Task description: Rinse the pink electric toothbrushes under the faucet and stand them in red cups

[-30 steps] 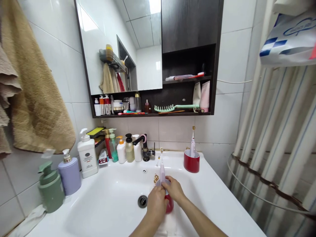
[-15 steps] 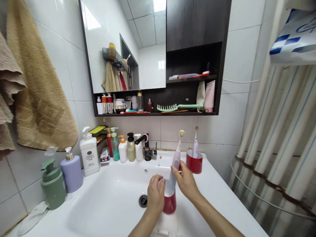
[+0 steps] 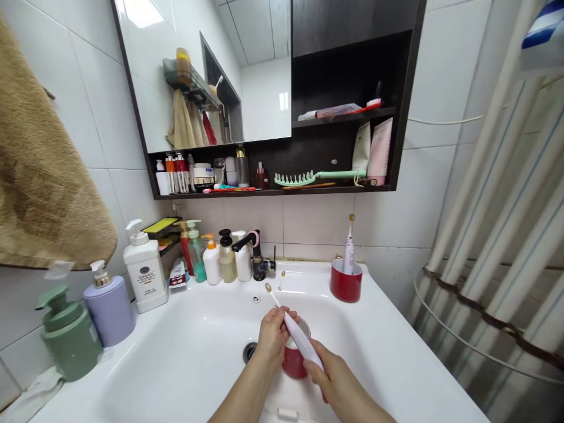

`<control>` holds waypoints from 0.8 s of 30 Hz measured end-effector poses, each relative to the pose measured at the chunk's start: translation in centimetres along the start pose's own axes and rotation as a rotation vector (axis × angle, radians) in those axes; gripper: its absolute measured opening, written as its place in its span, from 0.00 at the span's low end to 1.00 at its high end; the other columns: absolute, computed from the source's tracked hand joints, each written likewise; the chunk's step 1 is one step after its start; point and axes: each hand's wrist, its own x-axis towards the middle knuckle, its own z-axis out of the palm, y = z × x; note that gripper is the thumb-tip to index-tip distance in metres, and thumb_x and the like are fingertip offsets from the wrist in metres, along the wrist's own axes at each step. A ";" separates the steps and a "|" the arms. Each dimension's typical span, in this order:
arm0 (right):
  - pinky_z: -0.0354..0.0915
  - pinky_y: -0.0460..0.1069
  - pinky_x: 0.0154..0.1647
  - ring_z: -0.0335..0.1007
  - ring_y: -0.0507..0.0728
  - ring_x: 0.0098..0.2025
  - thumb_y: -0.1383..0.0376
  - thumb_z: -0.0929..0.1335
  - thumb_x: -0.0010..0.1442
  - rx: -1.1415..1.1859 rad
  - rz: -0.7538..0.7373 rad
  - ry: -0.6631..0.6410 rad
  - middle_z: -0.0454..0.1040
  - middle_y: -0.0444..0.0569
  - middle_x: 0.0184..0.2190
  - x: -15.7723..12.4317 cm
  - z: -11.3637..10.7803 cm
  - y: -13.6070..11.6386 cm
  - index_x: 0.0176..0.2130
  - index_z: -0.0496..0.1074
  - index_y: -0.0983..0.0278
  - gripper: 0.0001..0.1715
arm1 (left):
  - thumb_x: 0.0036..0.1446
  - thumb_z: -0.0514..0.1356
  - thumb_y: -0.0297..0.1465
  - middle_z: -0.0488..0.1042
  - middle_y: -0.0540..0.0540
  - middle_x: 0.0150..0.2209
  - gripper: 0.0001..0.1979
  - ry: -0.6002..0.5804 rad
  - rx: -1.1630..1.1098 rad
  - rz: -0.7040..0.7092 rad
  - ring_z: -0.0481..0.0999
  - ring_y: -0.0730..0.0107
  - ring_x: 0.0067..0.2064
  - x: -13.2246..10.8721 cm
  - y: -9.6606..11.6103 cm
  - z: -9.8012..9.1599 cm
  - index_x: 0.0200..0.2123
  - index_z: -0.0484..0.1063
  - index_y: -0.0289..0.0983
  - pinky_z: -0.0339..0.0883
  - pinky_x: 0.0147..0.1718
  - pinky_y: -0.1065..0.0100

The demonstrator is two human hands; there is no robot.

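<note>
Toothbrush (image 3: pixel 298 336) now tilted leftward, right hand (image 3: pixel 331 379) gripping its handle, left hand (image 3: pixel 270 336) clasping red cup (image 3: pixel 292 365)

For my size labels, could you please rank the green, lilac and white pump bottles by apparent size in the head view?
1. Green pump bottle, though nearest the camera.
2. Lilac pump bottle and white pump bottle look alike: lilac wider, white taller.

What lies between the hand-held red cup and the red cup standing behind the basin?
Nothing; the head view shows only bare white basin between the held cup and the standing cup.
</note>
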 end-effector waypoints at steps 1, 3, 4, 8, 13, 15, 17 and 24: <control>0.56 0.42 0.19 0.59 0.49 0.21 0.60 0.58 0.47 -0.012 -0.018 0.016 0.61 0.42 0.20 0.0 0.0 -0.1 0.36 0.60 0.61 0.14 | 0.42 0.54 0.27 0.69 0.47 0.20 0.03 0.021 -0.011 0.005 0.70 0.75 0.25 0.1 0.1 0.1 0.22 0.62 0.33 0.63 0.33 0.70; 0.54 0.42 0.16 0.57 0.49 0.18 0.59 0.56 0.48 0.024 0.023 -0.026 0.59 0.41 0.19 0.0 0.3 -0.2 0.35 0.59 0.62 0.14 | 0.43 0.53 0.25 0.69 0.48 0.20 0.02 0.047 -0.030 0.014 0.70 0.75 0.24 0.2 0.2 0.2 0.22 0.62 0.33 0.63 0.33 0.70; 0.52 0.42 0.14 0.54 0.48 0.16 0.58 0.54 0.49 0.058 0.066 -0.071 0.58 0.40 0.18 0.0 0.5 -0.3 0.34 0.59 0.63 0.15 | 0.43 0.53 0.25 0.68 0.48 0.19 0.02 0.053 -0.037 0.014 0.70 0.75 0.24 0.2 0.3 0.3 0.22 0.62 0.33 0.63 0.33 0.69; 0.51 0.42 0.13 0.50 0.46 0.13 0.58 0.55 0.49 0.081 0.074 -0.065 0.55 0.38 0.16 -0.1 0.9 -0.4 0.36 0.58 0.63 0.16 | 0.44 0.53 0.24 0.68 0.48 0.19 0.02 0.067 -0.065 0.023 0.70 0.75 0.23 0.1 0.4 0.5 0.22 0.62 0.33 0.63 0.33 0.69; 0.50 0.41 0.12 0.49 0.45 0.13 0.57 0.54 0.50 0.116 0.106 -0.127 0.54 0.38 0.16 -0.1 0.9 -0.9 0.32 0.58 0.64 0.15 | 0.44 0.52 0.23 0.67 0.49 0.18 0.03 0.121 -0.094 0.035 0.69 0.76 0.23 0.1 0.5 0.6 0.21 0.62 0.32 0.64 0.31 0.70; 0.50 0.41 0.12 0.49 0.45 0.13 0.58 0.53 0.51 0.107 0.125 -0.141 0.54 0.38 0.17 -0.2 0.9 -1.2 0.31 0.58 0.65 0.15 | 0.43 0.52 0.22 0.66 0.49 0.18 0.03 0.121 -0.104 0.038 0.69 0.76 0.23 0.1 0.5 0.7 0.20 0.62 0.32 0.63 0.31 0.70; 0.50 0.41 0.14 0.49 0.45 0.14 0.59 0.55 0.50 0.058 0.087 -0.080 0.55 0.38 0.17 -0.2 0.9 -1.3 0.35 0.57 0.64 0.13 | 0.43 0.52 0.22 0.66 0.49 0.18 0.03 0.115 -0.105 0.053 0.69 0.76 0.22 0.2 0.5 0.6 0.20 0.62 0.32 0.63 0.31 0.71; 0.49 0.42 0.12 0.49 0.46 0.13 0.58 0.52 0.52 0.093 0.140 -0.136 0.55 0.39 0.18 -0.1 1.1 -1.2 0.33 0.57 0.65 0.16 | 0.42 0.54 0.24 0.67 0.49 0.17 0.03 0.092 -0.084 0.064 0.69 0.76 0.22 0.5 0.4 0.1 0.19 0.62 0.32 0.63 0.28 0.72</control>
